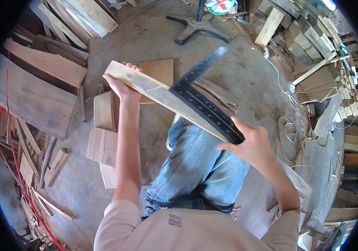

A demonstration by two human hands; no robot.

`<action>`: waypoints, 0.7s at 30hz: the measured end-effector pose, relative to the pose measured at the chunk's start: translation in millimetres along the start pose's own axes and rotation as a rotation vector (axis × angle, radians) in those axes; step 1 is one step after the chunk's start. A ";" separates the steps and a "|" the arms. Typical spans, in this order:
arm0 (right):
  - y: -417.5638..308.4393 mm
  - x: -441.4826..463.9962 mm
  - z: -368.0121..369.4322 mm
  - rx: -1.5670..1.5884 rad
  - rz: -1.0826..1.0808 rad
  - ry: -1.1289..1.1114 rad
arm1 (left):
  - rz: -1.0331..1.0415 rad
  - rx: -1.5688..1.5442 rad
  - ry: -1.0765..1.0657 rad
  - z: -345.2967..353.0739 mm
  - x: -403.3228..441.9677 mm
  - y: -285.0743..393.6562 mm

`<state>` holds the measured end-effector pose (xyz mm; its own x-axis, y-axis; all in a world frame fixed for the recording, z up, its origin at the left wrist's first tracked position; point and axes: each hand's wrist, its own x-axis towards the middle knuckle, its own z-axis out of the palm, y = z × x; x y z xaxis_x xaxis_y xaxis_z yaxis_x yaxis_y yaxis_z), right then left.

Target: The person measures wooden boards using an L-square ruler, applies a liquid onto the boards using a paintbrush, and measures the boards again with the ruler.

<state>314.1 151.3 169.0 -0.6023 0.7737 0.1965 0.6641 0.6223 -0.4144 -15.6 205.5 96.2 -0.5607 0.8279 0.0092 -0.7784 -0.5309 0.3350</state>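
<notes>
My left hand (124, 88) is closed round the far left end of a narrow wooden board (147, 88), thumb on the near side and fingertips on the other. The board slants down to the right above my knees, with a grey stain on its face. A black carpenter's square (206, 109) with marked graduations lies along the board's right part, and its silvery-black arm juts away up and to the right. My right hand (252, 142) grips the square's lower end, thumb below and fingers above. Whether it also pinches the board's end is hard to see.
Wood offcuts (103, 144) lie on the concrete floor left of my legs. Wide planks (37, 92) lean at the left, near a red cord (16, 159). A metal stand base (198, 30) stands ahead. To the right are a coiled cable (288, 129) and stacked timber (313, 42).
</notes>
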 end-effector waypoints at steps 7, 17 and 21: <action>-28.0 65.7 38.6 -0.016 -0.092 -0.060 | 0.028 -0.097 0.052 -9.5 -5.7 -7.1; -52.1 110.6 70.2 -0.009 -0.079 -0.035 | 0.066 0.062 0.014 -8.2 -16.0 -3.9; -60.7 123.5 78.1 -0.022 -0.091 -0.004 | 0.051 0.114 0.037 4.3 -21.7 1.7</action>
<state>164.8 199.8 148.9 -0.6625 0.7132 0.2290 0.6161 0.6927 -0.3750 -3.6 187.4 100.6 -0.6104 0.7921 -0.0050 -0.7128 -0.5466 0.4395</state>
